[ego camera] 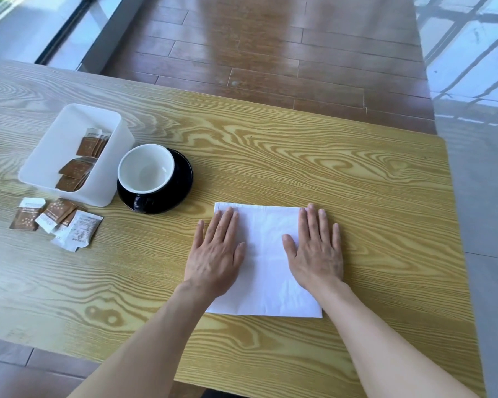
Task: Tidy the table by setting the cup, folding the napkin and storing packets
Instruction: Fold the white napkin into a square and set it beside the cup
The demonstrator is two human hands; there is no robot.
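Note:
A white napkin (pixel 266 262) lies flat on the wooden table (pixel 342 179), roughly rectangular. My left hand (pixel 216 254) rests palm down on its left edge, fingers spread. My right hand (pixel 316 251) presses flat on its right part. To the left stands a black cup (pixel 145 173) with a white inside, upright on a black saucer (pixel 181 179). A white plastic box (pixel 69 130) left of the cup holds several brown packets (pixel 75 169). More brown and white packets (pixel 55 222) lie loose on the table in front of the box.
The table's far edge and right edge border a wooden floor (pixel 270 53) and grey tiles (pixel 477 168). A window frame (pixel 69 33) runs along the upper left.

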